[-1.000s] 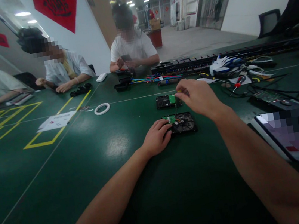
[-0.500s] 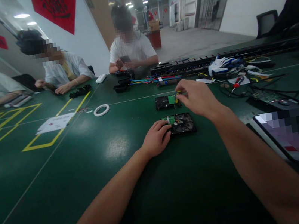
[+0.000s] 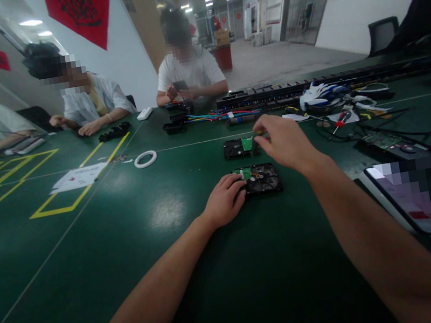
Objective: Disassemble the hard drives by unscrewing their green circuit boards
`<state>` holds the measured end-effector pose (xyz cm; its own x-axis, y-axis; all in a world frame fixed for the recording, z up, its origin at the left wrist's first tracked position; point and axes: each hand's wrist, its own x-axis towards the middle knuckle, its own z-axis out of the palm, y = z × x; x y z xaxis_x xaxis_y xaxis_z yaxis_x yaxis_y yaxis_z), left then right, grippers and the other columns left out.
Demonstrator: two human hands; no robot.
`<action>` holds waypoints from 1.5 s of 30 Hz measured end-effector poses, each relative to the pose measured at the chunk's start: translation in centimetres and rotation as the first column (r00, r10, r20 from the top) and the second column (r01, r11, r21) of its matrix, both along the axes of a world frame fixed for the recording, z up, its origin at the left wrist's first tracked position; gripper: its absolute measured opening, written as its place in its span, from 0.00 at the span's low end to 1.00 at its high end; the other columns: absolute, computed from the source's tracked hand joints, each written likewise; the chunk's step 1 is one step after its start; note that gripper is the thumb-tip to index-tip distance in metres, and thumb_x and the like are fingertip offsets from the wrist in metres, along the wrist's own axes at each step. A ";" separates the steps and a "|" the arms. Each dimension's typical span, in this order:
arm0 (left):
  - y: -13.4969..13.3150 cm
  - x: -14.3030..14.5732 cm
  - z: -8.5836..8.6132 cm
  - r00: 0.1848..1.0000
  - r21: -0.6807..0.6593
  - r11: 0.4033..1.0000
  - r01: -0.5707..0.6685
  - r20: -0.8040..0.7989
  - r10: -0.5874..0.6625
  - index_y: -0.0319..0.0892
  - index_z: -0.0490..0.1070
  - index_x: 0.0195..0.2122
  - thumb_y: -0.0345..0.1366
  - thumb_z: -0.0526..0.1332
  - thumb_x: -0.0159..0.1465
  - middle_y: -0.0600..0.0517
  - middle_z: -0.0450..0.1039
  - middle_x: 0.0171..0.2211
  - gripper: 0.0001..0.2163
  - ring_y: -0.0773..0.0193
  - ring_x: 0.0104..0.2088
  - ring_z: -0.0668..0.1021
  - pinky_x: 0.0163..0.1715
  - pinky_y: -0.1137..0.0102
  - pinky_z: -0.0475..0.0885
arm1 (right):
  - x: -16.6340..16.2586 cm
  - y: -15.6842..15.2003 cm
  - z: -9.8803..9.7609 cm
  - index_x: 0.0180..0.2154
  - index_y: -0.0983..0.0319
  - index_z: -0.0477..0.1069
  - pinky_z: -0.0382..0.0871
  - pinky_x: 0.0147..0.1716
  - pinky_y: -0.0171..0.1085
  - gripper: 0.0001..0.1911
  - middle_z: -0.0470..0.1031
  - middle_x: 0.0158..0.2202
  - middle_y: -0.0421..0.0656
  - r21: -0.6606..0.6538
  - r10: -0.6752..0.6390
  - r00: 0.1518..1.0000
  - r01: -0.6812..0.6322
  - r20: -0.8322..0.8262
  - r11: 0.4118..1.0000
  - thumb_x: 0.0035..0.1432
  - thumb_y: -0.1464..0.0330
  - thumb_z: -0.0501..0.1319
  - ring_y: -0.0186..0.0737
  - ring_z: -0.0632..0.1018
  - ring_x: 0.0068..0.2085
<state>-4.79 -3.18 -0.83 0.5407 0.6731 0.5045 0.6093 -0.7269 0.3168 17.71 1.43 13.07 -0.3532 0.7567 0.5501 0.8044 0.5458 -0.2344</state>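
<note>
A hard drive (image 3: 268, 179) lies on the green table with its circuit board side up, a green board showing at its left end. My left hand (image 3: 225, 201) grips that left end, its fingers over the top and the thumb along the near side. In my right hand (image 3: 284, 142) a small screwdriver (image 3: 254, 150) is pinched between thumb and fingers, most of its handle covered. Its thin shaft slants down to the drive near the green board; the exact contact of the tip is too small to tell. Just behind lies a second hard drive (image 3: 233, 149).
A white tape ring (image 3: 145, 159) and a paper sheet (image 3: 79, 177) lie to the left. On the right are a red screwdriver (image 3: 343, 119), gloves (image 3: 321, 94), a circuit-board device (image 3: 401, 143) and a tablet-like screen (image 3: 405, 197). Co-workers sit across the table (image 3: 192, 274).
The screwdriver's handle shows less yellow between my right fingers than before, and the fingers have shifted slightly. My left hand and both drives keep their places.
</note>
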 end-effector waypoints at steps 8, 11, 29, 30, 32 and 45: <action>0.1 -0.1 -0.2 1.000 -0.001 1.000 0.000 -0.007 0.000 0.44 0.70 0.58 0.37 0.55 0.71 0.43 0.70 0.58 0.16 0.51 0.61 0.70 0.61 0.49 0.70 | 0.0 -0.2 0.0 0.45 0.61 0.75 0.69 0.48 0.48 0.09 0.78 0.47 0.49 0.011 0.017 0.999 -0.017 0.035 1.000 0.63 0.70 0.60 0.51 0.77 0.48; 0.2 -0.1 -0.3 1.000 0.000 1.000 0.002 -0.008 -0.002 0.43 0.70 0.57 0.37 0.56 0.71 0.43 0.70 0.57 0.15 0.51 0.61 0.70 0.61 0.49 0.70 | 0.0 -0.1 0.0 0.45 0.62 0.76 0.68 0.49 0.48 0.10 0.78 0.48 0.50 0.007 0.031 0.999 -0.031 0.039 0.999 0.62 0.72 0.60 0.51 0.77 0.49; 0.2 -0.1 -0.3 1.000 0.003 1.000 0.016 0.006 -0.016 0.44 0.70 0.57 0.37 0.56 0.71 0.43 0.70 0.57 0.15 0.51 0.61 0.70 0.61 0.48 0.70 | -0.1 0.0 0.0 0.43 0.62 0.74 0.69 0.45 0.46 0.08 0.78 0.44 0.48 0.008 0.035 0.999 -0.035 0.017 0.999 0.60 0.73 0.61 0.48 0.78 0.42; 0.2 -0.1 -0.3 1.000 0.002 1.000 0.016 0.008 -0.016 0.44 0.70 0.58 0.37 0.56 0.71 0.43 0.70 0.57 0.15 0.50 0.61 0.70 0.61 0.48 0.70 | -0.1 0.0 0.0 0.43 0.62 0.74 0.69 0.45 0.46 0.09 0.79 0.44 0.49 0.004 0.032 0.999 -0.032 0.025 0.999 0.60 0.73 0.61 0.49 0.78 0.42; 0.2 -0.1 -0.3 1.000 -0.003 1.000 0.012 0.012 -0.012 0.44 0.70 0.57 0.37 0.56 0.71 0.43 0.70 0.57 0.15 0.50 0.61 0.70 0.61 0.48 0.70 | -0.1 0.0 0.0 0.44 0.62 0.75 0.69 0.46 0.47 0.10 0.79 0.44 0.49 0.001 0.031 0.999 -0.031 0.036 1.000 0.61 0.72 0.60 0.49 0.78 0.43; 0.2 0.0 -0.3 1.000 0.000 1.000 0.008 0.014 -0.008 0.44 0.70 0.57 0.37 0.57 0.70 0.43 0.70 0.57 0.15 0.51 0.61 0.70 0.60 0.48 0.70 | -0.3 0.2 -0.3 0.43 0.61 0.73 0.68 0.44 0.45 0.07 0.79 0.42 0.48 -0.012 0.025 1.000 -0.025 -0.014 1.000 0.62 0.71 0.62 0.47 0.78 0.40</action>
